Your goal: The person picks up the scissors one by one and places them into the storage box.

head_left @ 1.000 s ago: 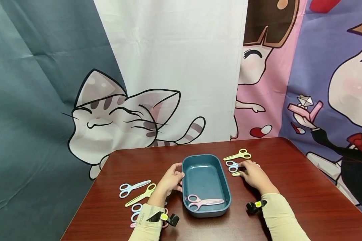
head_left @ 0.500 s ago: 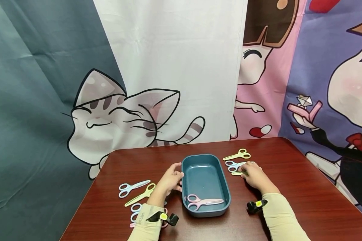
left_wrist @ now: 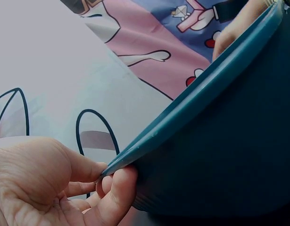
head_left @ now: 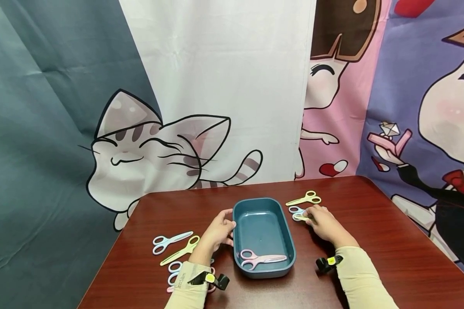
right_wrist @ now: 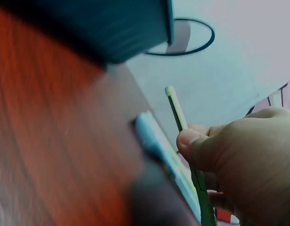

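Note:
My left hand (head_left: pixel 217 231) pinches the rim of a dark teal plastic tray (head_left: pixel 264 274) at its left side; in the left wrist view the thumb and curled fingers (left_wrist: pixel 119 186) meet at the edge. Pink scissors (head_left: pixel 268 259) lie inside the tray at its near end. Right of the tray, my right hand (head_left: pixel 325 224) pinches yellow-green scissors (right_wrist: pixel 177 110) between thumb and fingers, raised above the table, with most of them hidden by the hand. Blue scissors (head_left: pixel 294 209) lie just beneath, partly covered in the head view.
Another yellow-green pair of scissors (head_left: pixel 304 199) lies behind the right hand. Left of the tray are blue scissors (head_left: pixel 178 237), yellow-green scissors (head_left: pixel 178 254) and more pairs partly under the left forearm. The brown table (head_left: pixel 386 257) ends at a printed cloth backdrop (head_left: pixel 232 77).
My right hand has taken hold of the yellow-green scissors and lifted them slightly, so they now overlap the blue pair. The left hand and tray stay put.

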### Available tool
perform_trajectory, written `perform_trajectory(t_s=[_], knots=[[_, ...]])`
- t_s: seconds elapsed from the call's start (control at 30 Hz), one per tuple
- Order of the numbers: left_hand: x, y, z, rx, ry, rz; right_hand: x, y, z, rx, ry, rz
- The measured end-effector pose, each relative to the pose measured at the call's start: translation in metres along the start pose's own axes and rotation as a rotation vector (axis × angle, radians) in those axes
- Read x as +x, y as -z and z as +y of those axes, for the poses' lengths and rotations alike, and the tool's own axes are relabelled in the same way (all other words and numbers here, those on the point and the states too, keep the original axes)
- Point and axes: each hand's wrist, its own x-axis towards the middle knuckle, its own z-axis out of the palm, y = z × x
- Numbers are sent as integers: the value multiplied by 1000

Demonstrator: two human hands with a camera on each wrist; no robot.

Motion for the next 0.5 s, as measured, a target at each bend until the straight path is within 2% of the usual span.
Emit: perform_trajectory(t_s=[0.23, 0.5], knots=[[-1, 0, -3, -4, -5, -2, 7, 12, -24, 49, 80, 30], [-1, -1, 0, 1, -5, -1, 12, 25, -49, 39, 113, 49]])
